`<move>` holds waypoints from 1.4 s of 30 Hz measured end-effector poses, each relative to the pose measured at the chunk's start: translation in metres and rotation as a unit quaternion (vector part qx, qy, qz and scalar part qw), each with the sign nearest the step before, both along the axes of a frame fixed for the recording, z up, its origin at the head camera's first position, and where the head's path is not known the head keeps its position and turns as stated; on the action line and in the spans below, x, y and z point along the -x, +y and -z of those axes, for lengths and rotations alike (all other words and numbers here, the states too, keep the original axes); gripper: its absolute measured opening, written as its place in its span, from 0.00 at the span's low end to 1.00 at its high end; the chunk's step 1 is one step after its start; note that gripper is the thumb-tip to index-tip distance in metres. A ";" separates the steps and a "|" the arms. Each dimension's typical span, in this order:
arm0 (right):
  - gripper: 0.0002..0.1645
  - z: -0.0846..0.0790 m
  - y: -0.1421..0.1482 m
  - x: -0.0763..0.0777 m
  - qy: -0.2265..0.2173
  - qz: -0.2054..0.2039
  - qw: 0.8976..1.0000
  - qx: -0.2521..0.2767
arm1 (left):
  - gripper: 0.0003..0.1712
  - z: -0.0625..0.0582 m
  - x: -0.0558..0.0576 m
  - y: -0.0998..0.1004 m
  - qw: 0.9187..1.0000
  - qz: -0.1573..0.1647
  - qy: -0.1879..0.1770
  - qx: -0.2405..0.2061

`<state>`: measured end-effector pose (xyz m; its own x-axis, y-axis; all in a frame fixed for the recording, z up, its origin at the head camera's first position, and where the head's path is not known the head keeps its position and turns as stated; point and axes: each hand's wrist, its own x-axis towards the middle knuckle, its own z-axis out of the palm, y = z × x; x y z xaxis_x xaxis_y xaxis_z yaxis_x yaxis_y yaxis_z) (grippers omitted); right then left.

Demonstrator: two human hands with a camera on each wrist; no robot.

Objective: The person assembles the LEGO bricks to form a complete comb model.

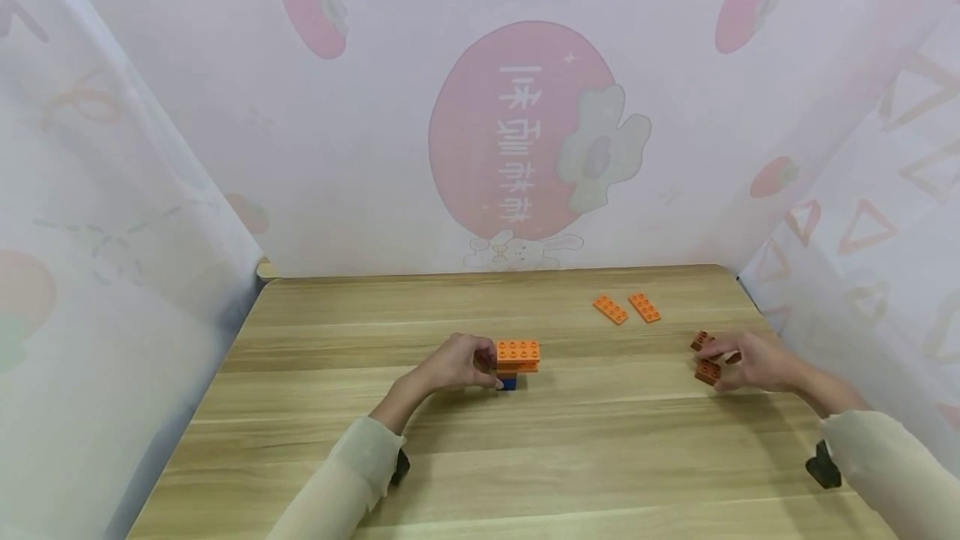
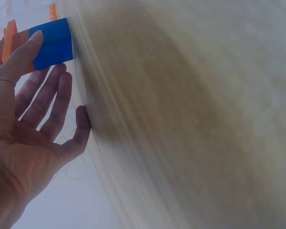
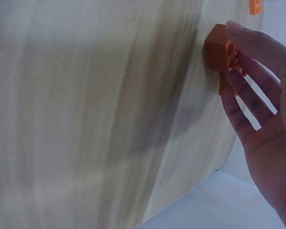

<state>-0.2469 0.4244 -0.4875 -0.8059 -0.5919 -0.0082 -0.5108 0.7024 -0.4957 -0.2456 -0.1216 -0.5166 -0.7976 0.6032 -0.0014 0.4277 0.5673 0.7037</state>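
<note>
Site: a small screened-off work booth, by my reading. My wood-grain tabletop [image 1: 600, 457] is closed in at the back, left and right by pale sheets [image 1: 360, 148]. The back one bears a large pink strawberry print [image 1: 480, 132] with lettering [image 1: 517, 148]; outlined triangles [image 1: 867, 227] mark the right one. Whether a home or a lab lies beyond them, I cannot tell.
</note>
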 end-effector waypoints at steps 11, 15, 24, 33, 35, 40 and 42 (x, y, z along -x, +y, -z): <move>0.29 0.010 0.003 -0.003 -0.014 -0.008 0.999 0.032 | 0.16 -0.001 0.000 0.000 1.000 -0.001 -0.004 0.001; 0.29 0.012 0.002 -0.002 -0.014 -0.014 0.999 0.041 | 0.15 -0.001 0.000 0.000 1.000 -0.001 -0.005 -0.003; 0.24 0.015 0.000 0.001 -0.021 0.012 0.999 0.034 | 0.15 0.000 0.001 -0.001 1.000 0.002 -0.008 -0.005; 0.24 0.012 -0.006 -0.002 -0.015 0.037 0.999 0.028 | 0.15 0.000 -0.001 -0.001 1.000 0.002 -0.004 -0.008; 0.24 0.011 -0.008 -0.003 -0.010 0.037 0.999 0.027 | 0.15 0.000 -0.002 -0.001 1.000 0.002 -0.006 -0.006; 0.24 0.007 -0.015 -0.003 0.001 0.031 0.999 0.020 | 0.15 -0.001 -0.002 -0.001 1.000 0.001 -0.003 -0.006; 0.25 0.005 -0.019 -0.003 0.008 0.030 0.999 0.013 | 0.15 -0.001 -0.002 -0.001 1.000 0.002 -0.001 -0.005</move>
<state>-0.2439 0.4052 -0.4922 -0.8398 -0.5426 0.0198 -0.4762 0.7185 -0.5068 -0.2435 -0.1223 -0.5155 -0.7958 0.6056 0.0038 0.4283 0.5583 0.7106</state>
